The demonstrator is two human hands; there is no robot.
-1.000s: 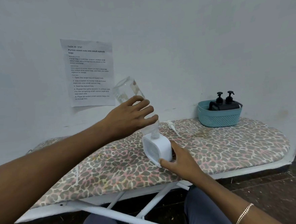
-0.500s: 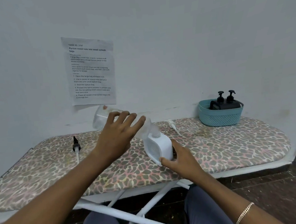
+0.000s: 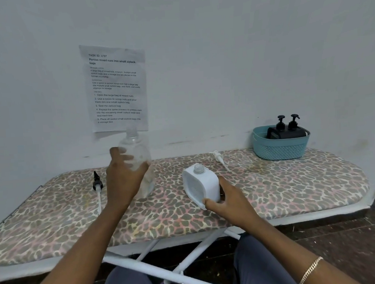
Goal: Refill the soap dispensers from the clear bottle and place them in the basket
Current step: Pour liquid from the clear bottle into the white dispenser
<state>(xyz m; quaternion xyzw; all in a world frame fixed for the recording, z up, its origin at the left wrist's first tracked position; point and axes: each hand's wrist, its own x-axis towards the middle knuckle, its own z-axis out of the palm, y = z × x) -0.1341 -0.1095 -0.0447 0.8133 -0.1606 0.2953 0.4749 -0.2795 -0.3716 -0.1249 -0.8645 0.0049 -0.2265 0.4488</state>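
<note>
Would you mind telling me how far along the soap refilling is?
Done: two black pump dispensers sit in the teal basket. In hand: left hand holds the upright clear bottle; right hand steadies the uncapped white dispenser. Left: refit its white pump, then basket it.

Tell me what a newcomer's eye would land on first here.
First, the two hands at centre: the left hand holds the upright clear bottle, the right hand steadies the uncapped white dispenser on the leopard-print board. Next, the teal basket with black dispensers, far right.
</note>
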